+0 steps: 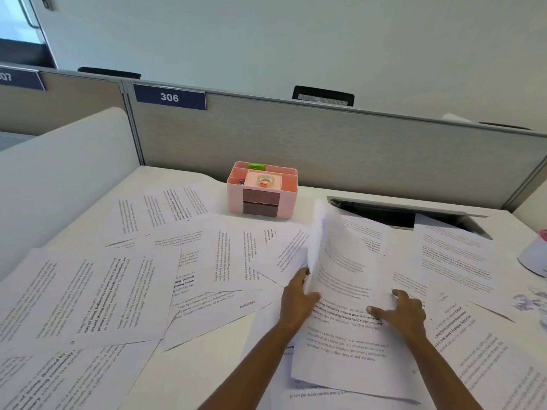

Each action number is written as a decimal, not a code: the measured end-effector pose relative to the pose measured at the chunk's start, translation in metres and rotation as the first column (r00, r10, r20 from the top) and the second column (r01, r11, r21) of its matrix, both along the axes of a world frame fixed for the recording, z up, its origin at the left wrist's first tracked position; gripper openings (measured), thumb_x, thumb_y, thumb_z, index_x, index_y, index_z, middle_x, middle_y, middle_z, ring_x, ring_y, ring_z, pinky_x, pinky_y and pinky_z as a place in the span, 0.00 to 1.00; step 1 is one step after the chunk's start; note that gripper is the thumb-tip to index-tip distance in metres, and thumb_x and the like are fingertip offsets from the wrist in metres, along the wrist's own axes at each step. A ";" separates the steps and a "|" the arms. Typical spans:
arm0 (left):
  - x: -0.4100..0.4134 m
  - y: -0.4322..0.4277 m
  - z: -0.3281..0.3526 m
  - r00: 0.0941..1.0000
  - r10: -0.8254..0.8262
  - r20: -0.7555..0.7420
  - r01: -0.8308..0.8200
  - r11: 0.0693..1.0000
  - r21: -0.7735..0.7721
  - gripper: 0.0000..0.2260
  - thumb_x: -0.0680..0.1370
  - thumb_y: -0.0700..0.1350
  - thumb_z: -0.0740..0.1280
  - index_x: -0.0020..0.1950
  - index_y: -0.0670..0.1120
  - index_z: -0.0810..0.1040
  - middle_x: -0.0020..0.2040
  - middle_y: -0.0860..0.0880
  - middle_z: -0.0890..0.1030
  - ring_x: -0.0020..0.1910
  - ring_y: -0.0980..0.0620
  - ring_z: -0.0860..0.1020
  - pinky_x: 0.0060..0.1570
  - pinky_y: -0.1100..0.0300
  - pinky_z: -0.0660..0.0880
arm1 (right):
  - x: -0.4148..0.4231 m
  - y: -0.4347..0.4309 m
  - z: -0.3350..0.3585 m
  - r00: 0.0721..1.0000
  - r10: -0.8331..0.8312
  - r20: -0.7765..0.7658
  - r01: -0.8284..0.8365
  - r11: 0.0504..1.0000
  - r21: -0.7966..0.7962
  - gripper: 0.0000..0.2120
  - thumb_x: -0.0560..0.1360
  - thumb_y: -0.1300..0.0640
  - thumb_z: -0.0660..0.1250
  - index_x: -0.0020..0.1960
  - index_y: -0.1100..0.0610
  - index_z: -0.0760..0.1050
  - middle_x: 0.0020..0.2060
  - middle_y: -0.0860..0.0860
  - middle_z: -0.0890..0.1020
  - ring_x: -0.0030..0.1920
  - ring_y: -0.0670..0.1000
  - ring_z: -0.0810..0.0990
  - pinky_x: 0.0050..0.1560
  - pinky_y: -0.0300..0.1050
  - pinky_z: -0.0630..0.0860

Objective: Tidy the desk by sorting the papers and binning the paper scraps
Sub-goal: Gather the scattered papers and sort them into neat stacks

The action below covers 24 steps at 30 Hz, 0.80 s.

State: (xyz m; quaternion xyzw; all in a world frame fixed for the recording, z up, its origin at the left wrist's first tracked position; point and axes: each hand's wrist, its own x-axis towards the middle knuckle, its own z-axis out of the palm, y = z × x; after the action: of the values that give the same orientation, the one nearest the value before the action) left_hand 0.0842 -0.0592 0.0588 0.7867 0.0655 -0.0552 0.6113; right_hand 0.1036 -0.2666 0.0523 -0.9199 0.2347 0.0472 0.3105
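Observation:
Printed white sheets lie scattered over the whole desk (pixel 207 350). My left hand (pixel 297 300) grips the left edge of a sheet (pixel 334 250) that curls upward off the pile. My right hand (pixel 404 313) rests with curled fingers on a flat sheet (pixel 343 350) just in front of me. More overlapping pages (pixel 97 294) cover the left half, and others (pixel 455 255) lie at the right. Crumpled paper (pixel 529 303) shows at the right edge.
A pink desk organiser (pixel 262 192) holding a tape roll (pixel 265 181) stands at the back centre against the grey partition (pixel 325 143). A grey cable flap (pixel 399 213) stands open behind the papers. A white and pink container (pixel 535 255) sits at far right.

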 end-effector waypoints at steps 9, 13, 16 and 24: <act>-0.003 0.065 0.012 0.998 -0.064 0.022 0.068 0.953 -0.294 0.17 0.73 0.37 0.70 0.58 0.50 0.71 0.54 0.46 0.80 0.44 0.51 0.82 0.41 0.60 0.82 | -0.013 0.017 0.003 0.942 -0.103 0.320 -0.074 0.864 0.499 0.27 0.72 0.54 0.70 0.68 0.59 0.68 0.63 0.57 0.75 0.64 0.58 0.73 0.63 0.52 0.69; -0.001 0.086 0.024 0.995 -0.044 0.089 0.055 0.991 -0.125 0.15 0.75 0.39 0.69 0.59 0.48 0.70 0.61 0.42 0.78 0.50 0.46 0.81 0.49 0.53 0.81 | -0.007 0.044 0.023 0.930 -0.039 0.366 -0.203 0.776 0.598 0.16 0.72 0.63 0.69 0.59 0.62 0.74 0.54 0.58 0.80 0.51 0.56 0.79 0.49 0.47 0.76; 0.003 0.097 0.043 0.986 -0.009 0.165 0.002 0.999 0.042 0.21 0.74 0.42 0.70 0.65 0.43 0.69 0.63 0.42 0.76 0.57 0.42 0.78 0.57 0.46 0.76 | -0.005 0.070 0.042 0.872 -0.025 0.490 -0.298 0.766 0.570 0.11 0.73 0.65 0.67 0.54 0.56 0.74 0.48 0.54 0.80 0.42 0.51 0.79 0.39 0.41 0.74; 0.004 0.124 0.097 0.867 0.187 0.463 -0.157 0.982 -0.104 0.21 0.67 0.51 0.68 0.58 0.50 0.67 0.50 0.55 0.76 0.48 0.57 0.78 0.42 0.65 0.79 | -0.003 0.110 0.081 0.705 -0.102 0.702 -0.461 0.686 0.563 0.13 0.76 0.58 0.64 0.60 0.54 0.68 0.51 0.48 0.78 0.52 0.49 0.77 0.51 0.44 0.75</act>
State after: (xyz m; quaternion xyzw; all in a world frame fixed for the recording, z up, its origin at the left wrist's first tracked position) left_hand 0.0880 0.0646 0.1558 0.7479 -0.0166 0.1898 0.6359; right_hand 0.1007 -0.1564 0.1337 -0.6975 -0.0337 -0.1770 0.6935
